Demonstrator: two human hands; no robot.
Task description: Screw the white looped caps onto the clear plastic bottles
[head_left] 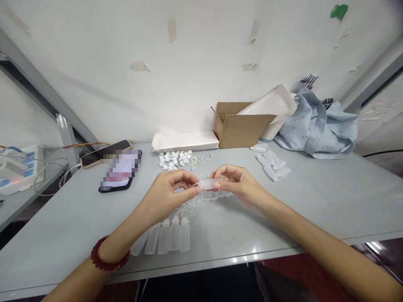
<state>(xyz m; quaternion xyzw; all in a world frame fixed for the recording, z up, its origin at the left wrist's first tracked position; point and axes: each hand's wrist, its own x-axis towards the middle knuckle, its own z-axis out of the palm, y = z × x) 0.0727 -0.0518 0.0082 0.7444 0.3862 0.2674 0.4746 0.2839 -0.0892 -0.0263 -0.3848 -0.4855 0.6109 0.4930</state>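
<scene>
Over the middle of the grey table, both hands hold one small translucent plastic bottle lying sideways. My left hand pinches its neck end, where a thin white tube or string pokes out. Thumb and fingers of my right hand grip the bottle's body. Below and behind them lies a row of similar bottles, partly hidden by the hands. Nearer the front edge, several bottles with thin white tails lie side by side. To the right is a loose group of bottles without visible tails.
White caps and thin white pieces lie before a stack of white padded envelopes. Behind stand a cardboard box and a light blue bag. Two phones and a power strip are at left.
</scene>
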